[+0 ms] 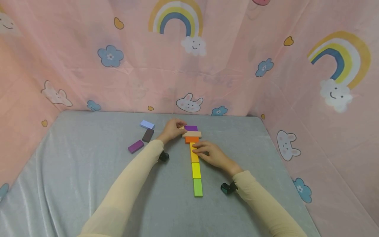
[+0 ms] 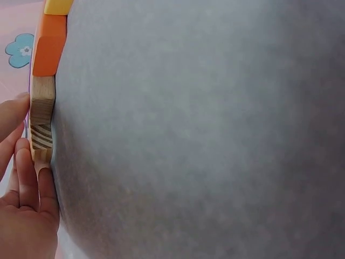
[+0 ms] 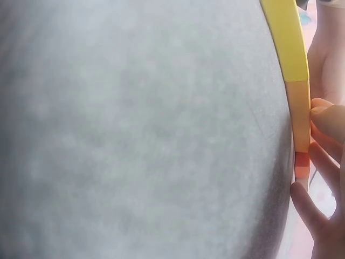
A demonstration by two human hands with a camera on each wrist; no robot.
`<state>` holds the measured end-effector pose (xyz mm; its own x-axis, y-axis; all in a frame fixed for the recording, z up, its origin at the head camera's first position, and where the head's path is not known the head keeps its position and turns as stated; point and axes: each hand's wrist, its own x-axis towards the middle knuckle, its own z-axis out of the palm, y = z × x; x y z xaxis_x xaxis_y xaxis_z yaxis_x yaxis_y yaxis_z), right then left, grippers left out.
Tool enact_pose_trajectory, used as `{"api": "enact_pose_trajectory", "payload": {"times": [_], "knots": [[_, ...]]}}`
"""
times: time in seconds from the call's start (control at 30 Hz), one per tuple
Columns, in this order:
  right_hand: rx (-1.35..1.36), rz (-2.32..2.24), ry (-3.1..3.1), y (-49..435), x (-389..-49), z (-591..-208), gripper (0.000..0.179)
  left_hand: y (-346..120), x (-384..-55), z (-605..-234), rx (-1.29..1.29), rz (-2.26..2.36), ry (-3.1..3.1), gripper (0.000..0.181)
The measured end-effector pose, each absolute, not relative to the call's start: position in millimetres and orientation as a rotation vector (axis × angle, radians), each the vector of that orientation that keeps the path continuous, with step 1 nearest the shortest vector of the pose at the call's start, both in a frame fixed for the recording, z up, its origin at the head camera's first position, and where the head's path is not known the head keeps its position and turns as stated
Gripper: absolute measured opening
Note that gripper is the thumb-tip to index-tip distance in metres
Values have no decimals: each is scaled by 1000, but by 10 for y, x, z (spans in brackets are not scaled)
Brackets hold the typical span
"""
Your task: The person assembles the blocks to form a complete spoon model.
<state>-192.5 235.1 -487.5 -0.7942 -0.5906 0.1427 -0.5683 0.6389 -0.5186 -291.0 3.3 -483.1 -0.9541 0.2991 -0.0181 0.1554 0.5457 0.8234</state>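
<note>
A line of coloured blocks lies on the grey cloth: a green block (image 1: pixel 198 187), a yellow block (image 1: pixel 196 170), an amber block (image 1: pixel 194 154), an orange block (image 1: pixel 191 140). Beyond these, a natural wood block (image 1: pixel 192 134) and a purple block (image 1: pixel 191 128) lie crosswise. At their left end my left hand (image 1: pixel 171 130) pinches a small wooden block with striped end grain (image 2: pixel 41 136) between thumb and fingers. My right hand (image 1: pixel 214 154) touches the amber block from the right with its fingertips, fingers fairly straight. The left fingers partly hide the striped block.
Left of my left hand lie a light blue block (image 1: pixel 147 124), a dark brown block (image 1: pixel 148 135) and a plum-coloured block (image 1: pixel 136 146). A pink printed curtain (image 1: pixel 133 79) stands behind the far table edge and along both sides.
</note>
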Motion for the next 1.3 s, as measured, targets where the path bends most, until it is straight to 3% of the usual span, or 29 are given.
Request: {"api": "enact_pose_trajectory", "payload": {"times": [0.83,1.3], "knots": [[-1000,-856,2812,2346,-1925,-4865,23,-41,-2906,-4756,420,1341,2566,27],[-972,-843,2811,2351,-1915,-4849,23,-391,-2789,-4402,572,1412,2554,27]]}}
